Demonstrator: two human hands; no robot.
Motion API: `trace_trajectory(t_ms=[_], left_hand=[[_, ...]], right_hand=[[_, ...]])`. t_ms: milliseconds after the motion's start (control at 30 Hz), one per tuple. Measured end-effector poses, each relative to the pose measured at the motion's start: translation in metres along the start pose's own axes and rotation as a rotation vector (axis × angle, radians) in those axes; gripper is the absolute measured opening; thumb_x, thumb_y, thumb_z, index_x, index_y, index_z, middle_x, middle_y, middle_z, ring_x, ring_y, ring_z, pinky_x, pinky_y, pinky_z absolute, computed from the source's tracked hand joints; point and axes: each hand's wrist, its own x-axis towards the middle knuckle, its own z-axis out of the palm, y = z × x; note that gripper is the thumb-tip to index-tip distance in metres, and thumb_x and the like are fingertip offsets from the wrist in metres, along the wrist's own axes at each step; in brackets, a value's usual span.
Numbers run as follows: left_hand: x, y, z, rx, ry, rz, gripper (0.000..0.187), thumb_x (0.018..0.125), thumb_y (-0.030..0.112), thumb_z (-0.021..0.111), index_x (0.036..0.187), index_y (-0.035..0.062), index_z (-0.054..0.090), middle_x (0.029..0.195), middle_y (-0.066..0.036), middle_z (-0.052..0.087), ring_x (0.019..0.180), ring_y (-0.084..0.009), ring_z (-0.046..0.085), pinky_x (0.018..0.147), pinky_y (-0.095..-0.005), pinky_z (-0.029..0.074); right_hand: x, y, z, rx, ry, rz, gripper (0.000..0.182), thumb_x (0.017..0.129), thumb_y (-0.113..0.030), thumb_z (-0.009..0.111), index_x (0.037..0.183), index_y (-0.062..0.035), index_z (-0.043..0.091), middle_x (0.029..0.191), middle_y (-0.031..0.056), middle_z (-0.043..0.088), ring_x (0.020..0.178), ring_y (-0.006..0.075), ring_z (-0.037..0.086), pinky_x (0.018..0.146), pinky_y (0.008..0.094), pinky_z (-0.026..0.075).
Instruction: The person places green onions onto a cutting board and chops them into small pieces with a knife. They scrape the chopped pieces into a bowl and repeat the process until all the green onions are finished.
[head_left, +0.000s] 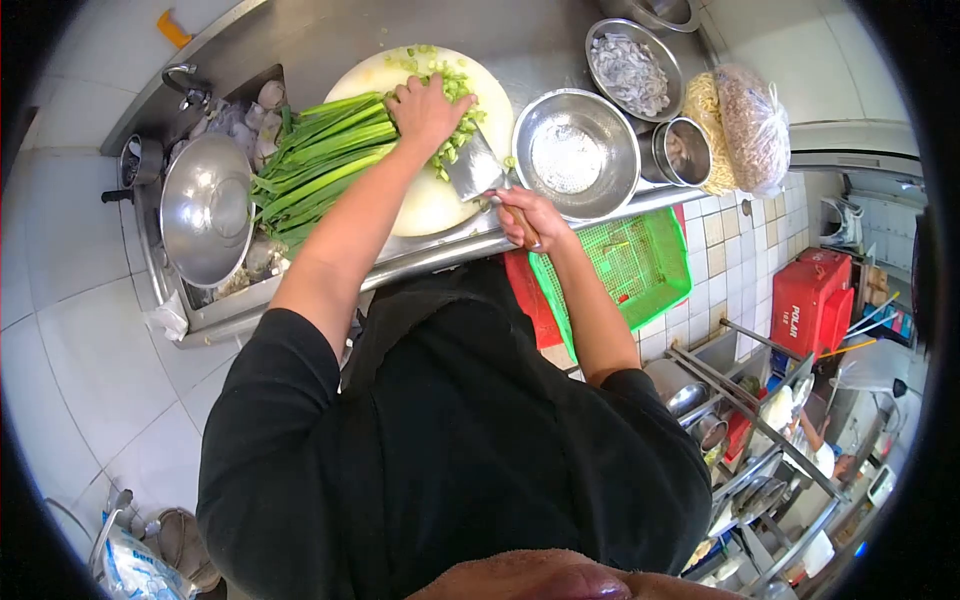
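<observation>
My left hand [428, 112] presses down on the cut end of a bundle of long green leek-like stalks [335, 145], its fingers curved over them. My right hand [530, 215] is closed round the wooden handle of a cleaver [474, 170]. The blade lies flat-side up beside chopped green pieces [458, 142], below and right of my left hand. Beneath all this is a round white cutting board [425, 215]. More chopped bits are scattered at the board's far edge. The leafy ends stretch left, off the board. What lies under my left palm is hidden.
A steel bowl [565, 150] stands close right of the board. Behind it are a bowl of pale strips [632, 75], small steel pots [682, 152] and filled plastic bags [750, 130]. A large steel bowl [205, 210] tilts at the sink. Below sits a green basket [640, 265].
</observation>
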Motion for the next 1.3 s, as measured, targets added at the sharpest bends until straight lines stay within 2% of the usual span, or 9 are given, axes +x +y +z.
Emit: trace_trajectory(t_ms=[33, 167, 433, 633, 733, 767, 867, 1100, 1300], left_hand=[[-0.007, -0.001, 0.005, -0.037, 0.125, 0.024, 0.074, 0.085, 0.067, 0.070, 0.138, 0.0143, 0.068, 0.135, -0.024, 0.061, 0.127, -0.0409, 0.055, 0.103, -0.0618, 0.043], [-0.013, 0.005, 0.007, -0.139, 0.226, 0.069, 0.053, 0.082, 0.047, 0.073, 0.126, 0.0171, 0.076, 0.135, -0.019, 0.063, 0.125, -0.0391, 0.057, 0.104, -0.0569, 0.047], [-0.037, 0.074, -0.006, -0.291, 0.390, 0.361, 0.047, 0.080, 0.040, 0.077, 0.120, 0.0158, 0.078, 0.132, -0.016, 0.063, 0.120, -0.0389, 0.056, 0.097, -0.0537, 0.051], [-0.054, 0.165, 0.041, -0.651, 0.358, 0.479, 0.040, 0.080, 0.039, 0.081, 0.112, 0.0144, 0.081, 0.126, -0.015, 0.069, 0.121, -0.0347, 0.061, 0.103, -0.0476, 0.049], [-0.041, 0.157, 0.070, -0.383, 0.128, 0.451, 0.035, 0.082, 0.034, 0.081, 0.111, 0.0147, 0.081, 0.128, -0.016, 0.070, 0.124, -0.0340, 0.060, 0.104, -0.0468, 0.049], [-0.038, 0.149, 0.072, -0.415, 0.159, 0.472, 0.030, 0.086, 0.031, 0.079, 0.110, 0.0123, 0.081, 0.130, -0.017, 0.070, 0.126, -0.0349, 0.060, 0.105, -0.0489, 0.048], [-0.015, 0.112, 0.027, -0.635, -0.020, 0.402, 0.037, 0.087, 0.034, 0.076, 0.113, 0.0083, 0.079, 0.126, -0.021, 0.070, 0.120, -0.0374, 0.062, 0.104, -0.0504, 0.048], [0.082, -0.002, 0.009, -0.038, 0.368, -0.118, 0.065, 0.100, 0.050, 0.061, 0.147, 0.0054, 0.058, 0.154, -0.027, 0.049, 0.143, -0.0472, 0.044, 0.119, -0.0568, 0.036], [0.014, 0.021, 0.044, -0.174, 0.194, -0.034, 0.064, 0.106, 0.039, 0.050, 0.154, -0.0026, 0.044, 0.162, -0.032, 0.035, 0.151, -0.0518, 0.030, 0.124, -0.0623, 0.023]], right_hand=[[0.007, -0.004, 0.003, 0.003, -0.014, -0.007, 0.030, 0.103, -0.024, 0.065, 0.125, -0.0036, 0.060, 0.065, 0.0010, 0.051, 0.044, 0.0131, 0.047, 0.036, 0.0290, 0.038], [0.006, -0.005, 0.007, 0.036, -0.029, -0.018, 0.027, 0.099, -0.016, 0.067, 0.121, -0.0045, 0.057, 0.064, 0.0011, 0.050, 0.043, 0.0133, 0.046, 0.037, 0.0286, 0.036], [-0.075, 0.004, 0.007, 0.090, 0.063, -0.197, 0.031, 0.097, -0.011, 0.067, 0.127, -0.0054, 0.059, 0.065, 0.0011, 0.051, 0.042, 0.0118, 0.047, 0.037, 0.0290, 0.039], [-0.139, 0.014, -0.022, -0.045, 0.470, -0.320, 0.029, 0.097, -0.013, 0.066, 0.125, -0.0048, 0.062, 0.067, 0.0014, 0.055, 0.041, 0.0110, 0.046, 0.037, 0.0288, 0.038], [-0.144, 0.004, -0.020, -0.705, 0.842, -0.201, 0.031, 0.093, -0.017, 0.068, 0.119, -0.0014, 0.066, 0.070, 0.0105, 0.061, 0.048, 0.0231, 0.057, 0.047, 0.0389, 0.048], [-0.144, 0.008, -0.033, -1.093, 0.978, -0.300, 0.038, 0.087, -0.019, 0.069, 0.120, -0.0013, 0.068, 0.081, 0.0231, 0.069, 0.069, 0.0394, 0.069, 0.067, 0.0492, 0.055], [-0.158, -0.016, 0.004, -1.212, 1.093, -0.222, 0.046, 0.084, -0.019, 0.070, 0.127, -0.0054, 0.068, 0.095, 0.0287, 0.071, 0.092, 0.0472, 0.070, 0.084, 0.0525, 0.055], [-0.100, -0.051, -0.018, -1.282, 0.840, -0.498, 0.042, 0.087, -0.022, 0.068, 0.127, -0.0092, 0.071, 0.096, 0.0285, 0.072, 0.091, 0.0482, 0.069, 0.082, 0.0523, 0.056], [-0.021, -0.095, 0.002, -1.593, 0.766, -0.500, 0.037, 0.091, -0.021, 0.063, 0.126, -0.0141, 0.072, 0.092, 0.0275, 0.072, 0.087, 0.0477, 0.070, 0.081, 0.0570, 0.056]])
